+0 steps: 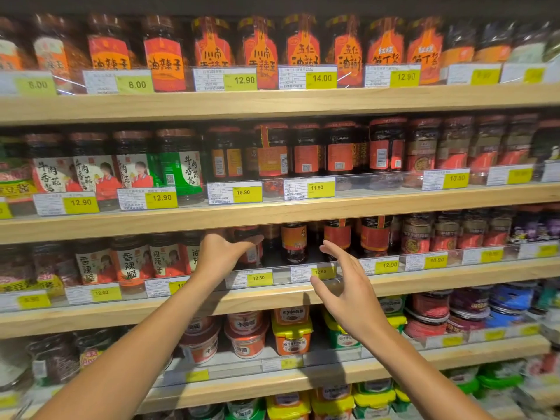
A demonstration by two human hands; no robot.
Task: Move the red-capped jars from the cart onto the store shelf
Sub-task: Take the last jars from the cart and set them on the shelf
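Nearest to us, both forearms reach up and forward from the bottom of the view, and the cart is out of sight, so we cannot say how many jars remain on it. Our right hand [348, 286] hangs in front of the shelf [272, 301] edge, just over the price tags [313, 272], with its fingers [331, 253] spread apart and holding nothing; we judge it is poised there to steady or straighten the row rather than to carry. Our left hand [222, 254] goes further, past the clear rail and under the shelf above, its fingers curled around a dark jar [247, 237] at the front of the row; whether they are truly clamped on it or just letting go we cannot tell, since the hand hides most of the glass and the cap. The grip from the side seems chosen because the gap below the upper shelf leaves little room to come in from above. Beyond the hands stand more red-labelled jars [294, 242], upright and side by side, labels mostly facing out, with an open slot between them in front of the right hand. That gap, we judge, is where the next jar belongs, pushed back until it lines up with its neighbours behind the rail.
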